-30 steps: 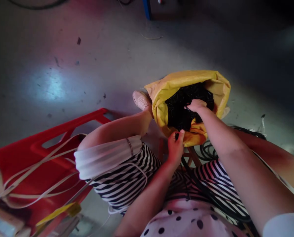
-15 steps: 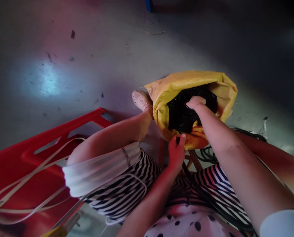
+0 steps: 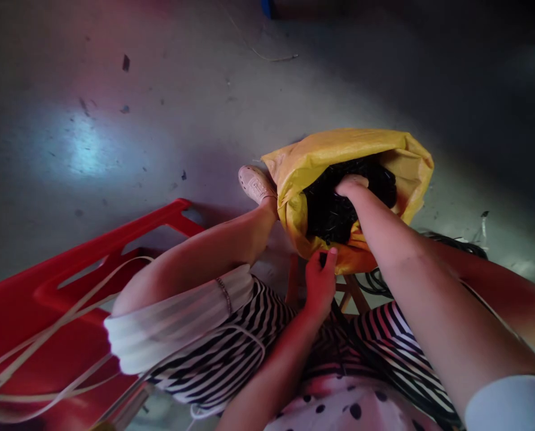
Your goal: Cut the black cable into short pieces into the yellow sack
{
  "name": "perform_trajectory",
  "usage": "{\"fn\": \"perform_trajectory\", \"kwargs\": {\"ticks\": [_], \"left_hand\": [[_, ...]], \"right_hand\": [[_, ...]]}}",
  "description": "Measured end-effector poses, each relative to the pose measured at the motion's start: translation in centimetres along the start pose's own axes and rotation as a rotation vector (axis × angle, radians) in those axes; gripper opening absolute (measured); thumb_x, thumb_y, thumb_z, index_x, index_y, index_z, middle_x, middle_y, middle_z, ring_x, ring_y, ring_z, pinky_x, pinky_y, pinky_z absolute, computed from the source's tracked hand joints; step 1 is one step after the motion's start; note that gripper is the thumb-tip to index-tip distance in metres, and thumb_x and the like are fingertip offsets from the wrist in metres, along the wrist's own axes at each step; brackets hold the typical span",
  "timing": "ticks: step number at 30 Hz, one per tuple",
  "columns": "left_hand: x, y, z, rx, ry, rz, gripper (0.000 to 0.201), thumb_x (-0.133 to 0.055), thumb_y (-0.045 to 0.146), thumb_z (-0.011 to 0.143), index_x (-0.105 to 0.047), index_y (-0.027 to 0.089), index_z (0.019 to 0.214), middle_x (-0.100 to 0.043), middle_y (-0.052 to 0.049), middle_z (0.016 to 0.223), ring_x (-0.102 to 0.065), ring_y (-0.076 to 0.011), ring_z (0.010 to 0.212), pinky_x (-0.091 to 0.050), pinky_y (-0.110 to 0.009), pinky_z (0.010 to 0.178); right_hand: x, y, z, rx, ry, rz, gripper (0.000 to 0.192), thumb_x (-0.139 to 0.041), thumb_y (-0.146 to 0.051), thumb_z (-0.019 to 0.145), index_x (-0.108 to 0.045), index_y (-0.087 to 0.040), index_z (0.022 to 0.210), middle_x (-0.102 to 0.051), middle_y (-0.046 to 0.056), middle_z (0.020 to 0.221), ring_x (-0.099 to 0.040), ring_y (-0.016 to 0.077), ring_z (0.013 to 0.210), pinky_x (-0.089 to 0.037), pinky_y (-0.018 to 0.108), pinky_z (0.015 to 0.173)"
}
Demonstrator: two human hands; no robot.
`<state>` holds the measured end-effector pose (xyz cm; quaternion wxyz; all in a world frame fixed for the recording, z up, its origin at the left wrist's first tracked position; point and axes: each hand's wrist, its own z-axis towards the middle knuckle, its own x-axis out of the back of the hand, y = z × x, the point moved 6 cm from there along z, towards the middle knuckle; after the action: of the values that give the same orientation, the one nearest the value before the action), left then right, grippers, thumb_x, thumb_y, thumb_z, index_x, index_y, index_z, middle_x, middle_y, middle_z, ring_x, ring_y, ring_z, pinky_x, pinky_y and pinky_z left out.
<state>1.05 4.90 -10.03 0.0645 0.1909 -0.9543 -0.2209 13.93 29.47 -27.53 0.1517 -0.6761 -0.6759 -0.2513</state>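
A yellow woven sack (image 3: 348,143) stands open in front of me with its rim folded outward. Small shiny black pieces (image 3: 330,209) lie inside it, their kind too dark to make out. My right hand (image 3: 352,184) reaches into the sack, its fingers sunk among the pieces and hidden. Closed just outside the near rim is my left hand (image 3: 321,278), gripping a black cable whose end shows dark beside the thumb. The rest of that cable (image 3: 375,365) runs from below the hand across my lap.
A red plastic chair or stool (image 3: 83,263) stands at the left, with pale straps (image 3: 61,323) over it. More coiled black cable (image 3: 460,244) lies right of the sack. Wooden legs (image 3: 350,293) show beneath the sack. Dark scraps (image 3: 126,63) are scattered on the grey floor.
My right hand has sunk slightly deeper and a little left among the black pieces. My left hand keeps its grip on the cable. The view has shifted slightly.
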Motion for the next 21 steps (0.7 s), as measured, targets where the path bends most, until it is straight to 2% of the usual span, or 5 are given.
{"fn": "perform_trajectory", "kwargs": {"ticks": [5,8,11,13,21], "left_hand": [[-0.2,0.1,-0.2,0.017,-0.010,-0.018,0.056,-0.081,0.071,0.092,-0.056,0.023,0.076,-0.046,0.005,0.064,-0.049,-0.0138,0.063,-0.041,-0.025,0.059],[-0.4,0.2,-0.4,0.024,-0.023,-0.025,0.055,-0.081,0.070,0.092,-0.058,0.023,0.077,-0.046,0.006,0.063,-0.047,-0.0126,0.060,-0.040,-0.024,0.057],[-0.4,0.3,-0.4,0.017,-0.021,-0.018,0.055,-0.082,0.071,0.090,-0.059,0.023,0.078,-0.047,0.006,0.062,-0.048,-0.0127,0.060,-0.039,-0.024,0.056],[-0.4,0.3,-0.3,0.002,-0.026,-0.009,0.056,-0.082,0.072,0.090,-0.058,0.023,0.077,-0.047,0.005,0.062,-0.048,-0.0128,0.059,-0.039,-0.024,0.055],[-0.5,0.1,-0.1,-0.031,-0.039,0.020,0.057,-0.079,0.074,0.092,-0.058,0.022,0.077,-0.048,0.005,0.062,-0.048,-0.0129,0.060,-0.039,-0.023,0.055]], "right_hand": [[-0.1,0.7,-1.7,0.005,0.007,-0.071,0.052,-0.084,-0.051,0.097,-0.086,-0.014,0.134,-0.084,0.025,0.129,-0.081,0.0379,0.127,-0.067,0.038,0.097],[-0.2,1.2,-4.0,0.109,-0.030,-0.110,0.054,-0.080,-0.054,0.102,-0.085,-0.013,0.136,-0.082,0.025,0.136,-0.080,0.0374,0.130,-0.065,0.038,0.102],[-0.5,1.5,-6.3,0.238,-0.102,-0.153,0.056,-0.085,-0.060,0.098,-0.086,-0.016,0.130,-0.083,0.023,0.134,-0.079,0.0378,0.130,-0.063,0.038,0.103],[-0.2,2.2,-7.1,0.235,-0.081,-0.138,0.059,-0.087,-0.066,0.093,-0.086,-0.018,0.129,-0.085,0.020,0.130,-0.079,0.0372,0.129,-0.062,0.037,0.102],[0.9,3.6,-5.8,0.143,0.061,-0.085,0.064,-0.081,-0.065,0.097,-0.081,-0.014,0.137,-0.083,0.022,0.131,-0.079,0.0367,0.128,-0.062,0.036,0.103]]}}
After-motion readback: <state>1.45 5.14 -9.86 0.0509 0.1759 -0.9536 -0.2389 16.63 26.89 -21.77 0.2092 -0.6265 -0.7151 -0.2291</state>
